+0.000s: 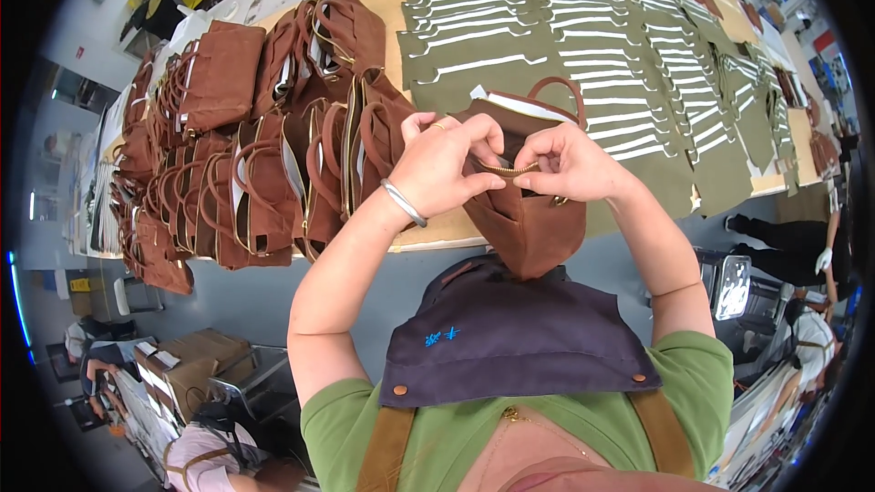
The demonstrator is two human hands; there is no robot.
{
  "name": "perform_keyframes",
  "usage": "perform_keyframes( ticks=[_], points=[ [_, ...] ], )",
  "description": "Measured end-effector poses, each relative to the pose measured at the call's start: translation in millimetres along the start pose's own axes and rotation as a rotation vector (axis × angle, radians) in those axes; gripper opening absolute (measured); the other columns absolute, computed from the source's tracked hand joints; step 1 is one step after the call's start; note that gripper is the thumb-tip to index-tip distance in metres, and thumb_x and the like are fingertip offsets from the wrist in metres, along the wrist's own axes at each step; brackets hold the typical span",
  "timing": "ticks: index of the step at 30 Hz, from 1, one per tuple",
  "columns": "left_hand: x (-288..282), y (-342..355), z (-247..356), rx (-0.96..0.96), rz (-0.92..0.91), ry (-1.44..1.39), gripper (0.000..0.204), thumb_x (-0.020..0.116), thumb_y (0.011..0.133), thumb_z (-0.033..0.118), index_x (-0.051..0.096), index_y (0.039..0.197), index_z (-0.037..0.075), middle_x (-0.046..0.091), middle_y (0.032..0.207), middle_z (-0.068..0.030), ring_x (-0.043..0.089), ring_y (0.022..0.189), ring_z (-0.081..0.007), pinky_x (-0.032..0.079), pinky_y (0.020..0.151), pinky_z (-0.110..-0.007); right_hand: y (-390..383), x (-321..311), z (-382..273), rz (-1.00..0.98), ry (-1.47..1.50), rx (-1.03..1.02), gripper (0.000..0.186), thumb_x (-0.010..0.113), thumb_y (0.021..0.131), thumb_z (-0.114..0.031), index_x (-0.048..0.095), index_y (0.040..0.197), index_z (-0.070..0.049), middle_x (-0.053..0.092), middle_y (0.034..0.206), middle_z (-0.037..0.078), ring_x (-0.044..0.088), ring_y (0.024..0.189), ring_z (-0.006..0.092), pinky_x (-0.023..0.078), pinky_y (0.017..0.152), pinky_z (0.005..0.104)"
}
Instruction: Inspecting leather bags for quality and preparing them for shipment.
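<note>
A brown handbag [533, 230] with a looped handle and pale lining hangs over the near edge of the table in front of me. Its gold-toothed zipper [504, 170] stretches between my two hands. My left hand [444, 157] pinches the zipper's left part, thumb below and fingers above. On the right side of the opening, my right hand [563, 162] pinches the zipper between thumb and fingers. Whether a zipper pull lies under the fingertips is hidden. A silver bangle circles my left wrist.
Several brown handbags [219, 82] with handles crowd the left of the table. Rows of olive fabric pieces [602, 55] with white strips cover its middle and right. Other people stand or sit around, one in dark trousers [779, 241] at the right. Cardboard boxes [196, 364] stand at lower left.
</note>
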State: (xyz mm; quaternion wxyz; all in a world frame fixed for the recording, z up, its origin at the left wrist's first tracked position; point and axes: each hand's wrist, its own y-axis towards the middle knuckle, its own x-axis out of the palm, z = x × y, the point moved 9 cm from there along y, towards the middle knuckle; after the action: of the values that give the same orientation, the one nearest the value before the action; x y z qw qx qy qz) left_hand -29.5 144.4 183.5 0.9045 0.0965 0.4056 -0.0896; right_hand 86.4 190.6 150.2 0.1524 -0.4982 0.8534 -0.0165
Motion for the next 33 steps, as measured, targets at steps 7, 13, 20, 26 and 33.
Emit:
perform_keyframes(
  ticks=[7, 13, 20, 26, 33],
  points=[
    [9, -11, 1, 0.057, 0.005, 0.106, 0.016, 0.077, 0.077, 0.023, 0.067, 0.087, 0.015, 0.056, 0.08, 0.0037, 0.051, 0.09, -0.0184, 0.023, 0.099, -0.044, -24, -1, -42, 0.335, -0.266, -0.303, 0.02, 0.076, 0.074, -0.018, 0.067, 0.092, -0.013, 0.057, 0.087, 0.0, 0.057, 0.072, 0.0144, 0.043, 0.064, 0.0287],
    [4, -20, -1, 0.07, 0.085, 0.044, 0.015, 0.075, 0.077, 0.02, 0.067, 0.089, 0.014, 0.057, 0.086, 0.0032, 0.051, 0.095, -0.019, 0.021, 0.098, -0.045, -38, 15, -29, 0.354, -0.639, -0.345, 0.024, 0.075, 0.076, -0.032, 0.064, 0.088, -0.014, 0.059, 0.087, 0.0, 0.059, 0.085, 0.0202, 0.033, 0.092, 0.0392],
    [12, -18, 6, 0.067, 0.027, 0.083, 0.016, 0.076, 0.077, 0.02, 0.068, 0.089, 0.013, 0.056, 0.085, 0.0024, 0.05, 0.095, -0.0195, 0.021, 0.098, -0.044, -34, 19, -18, 0.248, -0.52, -0.204, 0.019, 0.074, 0.078, -0.032, 0.07, 0.082, -0.014, 0.063, 0.076, 0.0, 0.06, 0.08, 0.0183, 0.03, 0.095, 0.0411],
    [11, -15, 5, 0.088, 0.104, 0.075, 0.016, 0.076, 0.076, 0.019, 0.068, 0.088, 0.011, 0.055, 0.086, 0.0008, 0.05, 0.098, -0.0206, 0.022, 0.098, -0.042, -34, 12, -10, 0.317, -0.473, -0.107, 0.017, 0.077, 0.076, -0.03, 0.07, 0.079, -0.014, 0.061, 0.072, -0.003, 0.059, 0.075, 0.0148, 0.03, 0.094, 0.0386],
    [6, -10, 11, 0.111, 0.152, 0.014, 0.016, 0.073, 0.078, 0.014, 0.064, 0.09, 0.008, 0.054, 0.089, -0.0016, 0.048, 0.099, -0.0226, 0.024, 0.094, -0.04, -32, 10, -1, 0.366, -0.255, -0.064, 0.018, 0.079, 0.074, -0.026, 0.067, 0.075, -0.012, 0.062, 0.072, -0.003, 0.061, 0.072, 0.0159, 0.04, 0.086, 0.0339]
  ],
)
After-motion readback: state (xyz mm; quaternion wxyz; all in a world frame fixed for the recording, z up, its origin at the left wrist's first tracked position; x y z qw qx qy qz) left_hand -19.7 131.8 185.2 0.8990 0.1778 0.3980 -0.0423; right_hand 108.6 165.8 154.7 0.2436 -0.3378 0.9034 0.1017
